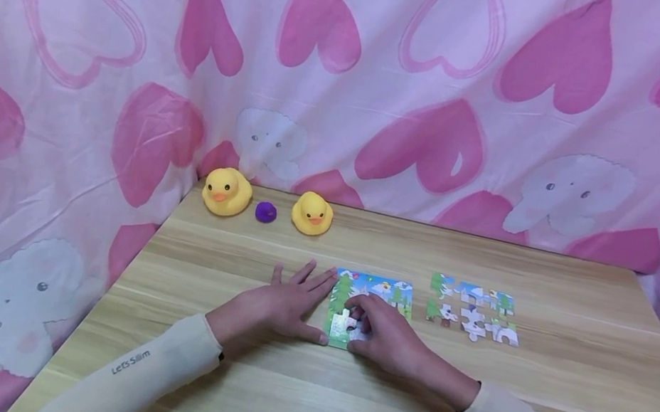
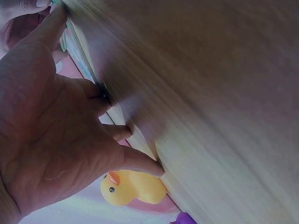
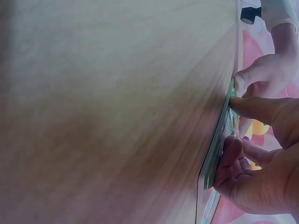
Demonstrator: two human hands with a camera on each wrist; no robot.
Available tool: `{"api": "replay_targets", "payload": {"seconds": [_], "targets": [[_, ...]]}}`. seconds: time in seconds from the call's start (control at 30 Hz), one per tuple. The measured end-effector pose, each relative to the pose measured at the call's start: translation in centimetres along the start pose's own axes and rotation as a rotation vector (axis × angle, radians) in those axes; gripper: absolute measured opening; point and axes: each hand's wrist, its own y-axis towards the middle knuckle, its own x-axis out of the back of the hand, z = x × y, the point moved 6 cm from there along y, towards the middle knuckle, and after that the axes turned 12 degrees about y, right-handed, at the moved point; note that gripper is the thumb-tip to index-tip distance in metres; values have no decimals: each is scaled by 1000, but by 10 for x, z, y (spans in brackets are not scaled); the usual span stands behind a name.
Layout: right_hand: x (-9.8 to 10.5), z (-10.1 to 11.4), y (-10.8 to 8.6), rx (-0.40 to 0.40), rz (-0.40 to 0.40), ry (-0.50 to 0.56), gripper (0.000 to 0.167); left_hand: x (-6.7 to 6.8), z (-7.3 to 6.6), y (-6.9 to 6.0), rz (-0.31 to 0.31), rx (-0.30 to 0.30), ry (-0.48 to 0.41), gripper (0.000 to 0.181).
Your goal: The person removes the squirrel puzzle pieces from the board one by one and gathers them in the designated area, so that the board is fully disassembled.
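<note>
A small jigsaw puzzle board (image 1: 382,286) lies on the table, printed with trees and a blue sky. My left hand (image 1: 287,304) rests beside its left edge, fingers spread and straight; in the left wrist view the fingertips of this hand (image 2: 70,135) touch the tabletop. Over the board's lower part, my right hand (image 1: 390,338) has its fingers bent, with thumb and index finger about a pale puzzle piece (image 1: 358,331) that it partly hides. Left of that, another whitish piece (image 1: 342,323) lies in the board's lower left corner. In the right wrist view, the right thumb (image 3: 254,107) touches the board's edge.
Several loose puzzle pieces (image 1: 471,322) lie in two rows right of the board. At the back left stand a large yellow duck (image 1: 227,193), a small purple duck (image 1: 265,212) and another yellow duck (image 1: 312,215). A pink heart-patterned curtain (image 1: 358,110) hangs behind the wooden table (image 1: 299,403).
</note>
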Motion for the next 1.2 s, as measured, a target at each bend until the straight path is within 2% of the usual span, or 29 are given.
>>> {"api": "replay_targets", "payload": {"seconds": [0.2, 0.6, 0.83, 0.97, 1.2], "targets": [[0, -1, 1, -24, 9, -12, 58, -1, 0, 1, 0, 3, -13, 114], [1, -3, 6, -17, 34, -36, 57, -1, 1, 1, 0, 7, 2, 114], [1, -2, 8, -13, 21, -71, 55, 0, 1, -1, -9, 1, 3, 113], [2, -7, 8, -29, 6, -50, 54, 0, -1, 0, -9, -9, -5, 112], [8, -11, 5, -19, 36, 69, 56, 0, -1, 0, 0, 1, -10, 112]]}}
